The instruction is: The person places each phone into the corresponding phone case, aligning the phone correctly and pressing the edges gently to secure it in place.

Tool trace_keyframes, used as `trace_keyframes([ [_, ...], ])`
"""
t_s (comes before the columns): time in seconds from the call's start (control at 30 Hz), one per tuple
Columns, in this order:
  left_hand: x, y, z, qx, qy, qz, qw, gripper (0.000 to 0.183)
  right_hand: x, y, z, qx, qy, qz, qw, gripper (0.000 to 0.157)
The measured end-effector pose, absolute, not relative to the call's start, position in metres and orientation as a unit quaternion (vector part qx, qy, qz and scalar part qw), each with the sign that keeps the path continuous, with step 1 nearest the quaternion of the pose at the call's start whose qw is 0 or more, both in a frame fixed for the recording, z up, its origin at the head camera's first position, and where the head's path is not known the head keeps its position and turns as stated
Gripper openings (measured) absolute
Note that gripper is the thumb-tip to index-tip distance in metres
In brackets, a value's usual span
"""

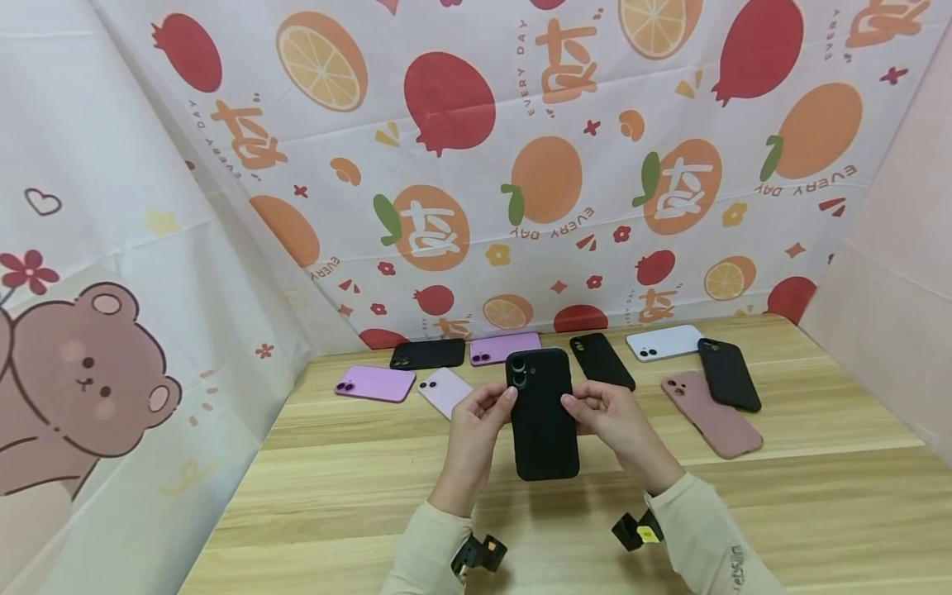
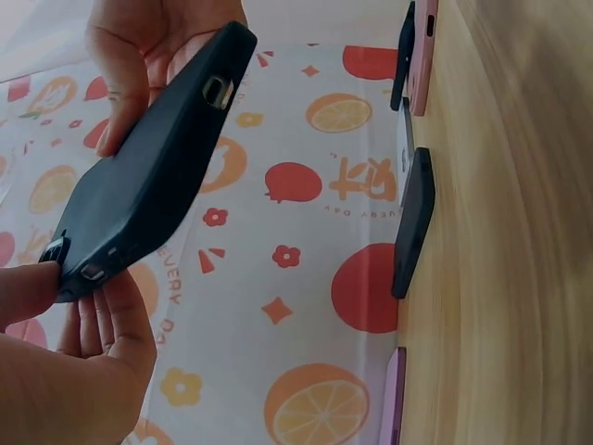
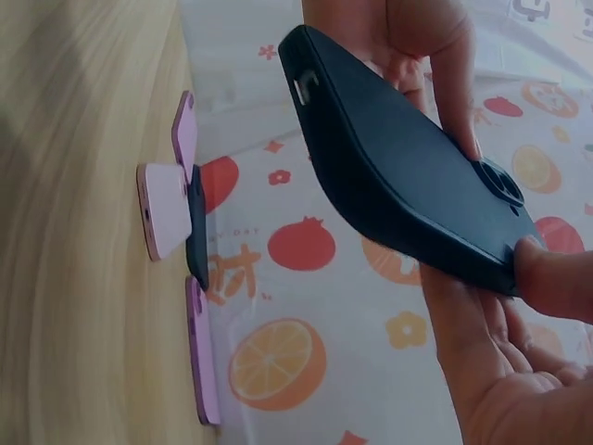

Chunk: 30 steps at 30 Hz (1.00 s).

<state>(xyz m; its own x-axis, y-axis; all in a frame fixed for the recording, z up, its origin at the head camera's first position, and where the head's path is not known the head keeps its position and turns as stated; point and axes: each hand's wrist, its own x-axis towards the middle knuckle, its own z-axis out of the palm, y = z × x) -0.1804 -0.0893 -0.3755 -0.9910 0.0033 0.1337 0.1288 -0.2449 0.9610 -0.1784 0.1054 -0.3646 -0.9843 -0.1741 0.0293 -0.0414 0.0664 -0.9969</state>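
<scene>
Both hands hold up a phone in a black case [image 1: 546,421], its back toward the head camera and the camera lenses at the top left. My left hand [image 1: 479,421] pinches its left edge beside the lenses. On the opposite edge, my right hand [image 1: 613,417] pinches between thumb and curled fingers. The left wrist view shows the dark case [image 2: 139,176] tilted, with a port cutout at its bottom end. Thumbs lie on the back, and fingers reach behind it, as the right wrist view shows around the case [image 3: 398,167].
Along the table's [image 1: 335,496] back lie purple phones [image 1: 375,383] [image 1: 506,348], a pale pink one [image 1: 445,390], black ones [image 1: 427,354] [image 1: 602,360] and a white one [image 1: 664,342]. At right, a black one [image 1: 729,373] overlaps a dusty-pink one [image 1: 712,413]. A fruit-print cloth [image 1: 483,215] hangs behind.
</scene>
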Motion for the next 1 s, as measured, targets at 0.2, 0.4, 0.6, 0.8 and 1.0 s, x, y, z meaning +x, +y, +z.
trace_keyframes([
  [0.2,-0.1804,-0.0879,-0.3783,-0.048,-0.61,-0.79,0.045,0.011,-0.1797,0.1113,-0.3641,-0.102,0.743,-0.658,0.072,0.027],
  [0.4,-0.1803,-0.0852,-0.3791,-0.051,-0.623,-0.779,0.043,0.016,-0.1808,0.1129,-0.3612,-0.076,0.739,-0.668,0.039,0.045],
  [0.6,-0.1798,-0.0822,-0.3794,-0.063,-0.639,-0.766,0.033,0.022,-0.1803,0.1119,-0.3622,-0.051,0.723,-0.689,-0.009,0.037],
  [0.8,-0.179,-0.0811,-0.3787,-0.067,-0.648,-0.758,0.034,0.022,-0.1793,0.1108,-0.3634,-0.049,0.709,-0.703,-0.033,0.031],
  [1.0,-0.1787,-0.08,-0.3805,-0.075,-0.652,-0.754,0.027,0.022,-0.1774,0.1088,-0.3619,-0.021,0.697,-0.716,-0.034,0.027],
])
